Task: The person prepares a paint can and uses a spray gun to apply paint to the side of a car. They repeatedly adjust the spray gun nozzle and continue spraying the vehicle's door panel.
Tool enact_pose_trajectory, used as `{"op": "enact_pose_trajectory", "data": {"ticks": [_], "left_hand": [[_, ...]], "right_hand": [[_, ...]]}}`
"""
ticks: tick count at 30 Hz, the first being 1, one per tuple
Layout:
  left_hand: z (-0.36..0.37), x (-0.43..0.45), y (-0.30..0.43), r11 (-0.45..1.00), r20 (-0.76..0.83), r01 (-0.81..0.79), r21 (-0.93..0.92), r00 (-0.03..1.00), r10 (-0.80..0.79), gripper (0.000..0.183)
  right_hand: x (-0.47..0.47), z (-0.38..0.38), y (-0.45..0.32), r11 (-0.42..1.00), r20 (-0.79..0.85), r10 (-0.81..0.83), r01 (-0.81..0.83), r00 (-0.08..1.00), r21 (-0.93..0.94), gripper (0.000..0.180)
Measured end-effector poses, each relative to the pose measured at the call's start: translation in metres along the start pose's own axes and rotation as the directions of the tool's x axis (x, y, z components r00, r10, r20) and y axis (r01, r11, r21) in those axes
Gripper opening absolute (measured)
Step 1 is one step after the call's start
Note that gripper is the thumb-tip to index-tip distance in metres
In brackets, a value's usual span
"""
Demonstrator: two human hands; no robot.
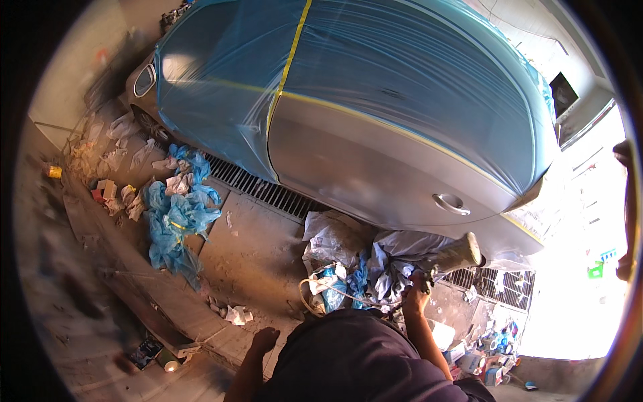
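Observation:
My right hand [417,297] grips a paint spray gun [430,282] with a large, paint-stained cup [461,252] pointing up to the right. A pale hose [302,290] loops near my waist toward that hand. Low at my side hangs my left hand [265,340], dark and with nothing visible in it; its finger position is unclear. Before me stands a car with a bare grey door panel [351,151] and a door handle [451,204]. Blue masking film [402,75] covers the windows and the neighbouring panel, edged by yellow masking tape [290,55].
Crumpled blue film [176,221] litters the floor at left. Paper and plastic sheets [336,236] bunch below the door, beside a floor grate [261,188]. Cans and boxes [485,357] are heaped at lower right. An open tin [169,363] sits at lower left.

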State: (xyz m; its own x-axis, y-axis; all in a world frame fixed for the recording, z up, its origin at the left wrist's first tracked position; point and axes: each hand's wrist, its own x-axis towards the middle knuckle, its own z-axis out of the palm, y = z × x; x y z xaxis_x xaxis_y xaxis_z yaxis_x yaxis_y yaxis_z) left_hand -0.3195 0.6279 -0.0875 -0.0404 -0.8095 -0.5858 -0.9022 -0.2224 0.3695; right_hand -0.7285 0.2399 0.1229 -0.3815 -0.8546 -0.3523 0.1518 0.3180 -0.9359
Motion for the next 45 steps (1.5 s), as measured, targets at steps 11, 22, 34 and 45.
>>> {"op": "enact_pose_trajectory", "data": {"ticks": [11, 22, 34, 45], "left_hand": [[-0.039, -0.014, 0.011, 0.996, -0.327, 0.049, -0.074, 0.943, -0.070, 0.003], [0.025, -0.059, 0.060, 0.820, -0.007, 0.363, -0.443, 0.913, -0.408, 0.046], [0.013, -0.044, 0.108, 0.641, 0.021, 0.459, -0.615, 0.822, -0.568, 0.055], [-0.009, -0.077, 0.145, 0.613, -0.009, 0.479, -0.628, 0.783, -0.622, 0.055]], "right_hand": [[-0.028, 0.072, 0.027, 0.957, 0.368, 0.179, -0.076, 0.912, -0.279, 0.017], [-0.023, 0.089, 0.021, 0.935, 0.523, 0.243, -0.052, 0.817, -0.352, 0.039], [0.030, 0.077, 0.057, 0.944, 0.520, 0.218, -0.044, 0.826, -0.326, 0.025], [0.060, 0.104, 0.067, 0.951, 0.490, 0.126, 0.035, 0.863, -0.307, 0.034]]}}
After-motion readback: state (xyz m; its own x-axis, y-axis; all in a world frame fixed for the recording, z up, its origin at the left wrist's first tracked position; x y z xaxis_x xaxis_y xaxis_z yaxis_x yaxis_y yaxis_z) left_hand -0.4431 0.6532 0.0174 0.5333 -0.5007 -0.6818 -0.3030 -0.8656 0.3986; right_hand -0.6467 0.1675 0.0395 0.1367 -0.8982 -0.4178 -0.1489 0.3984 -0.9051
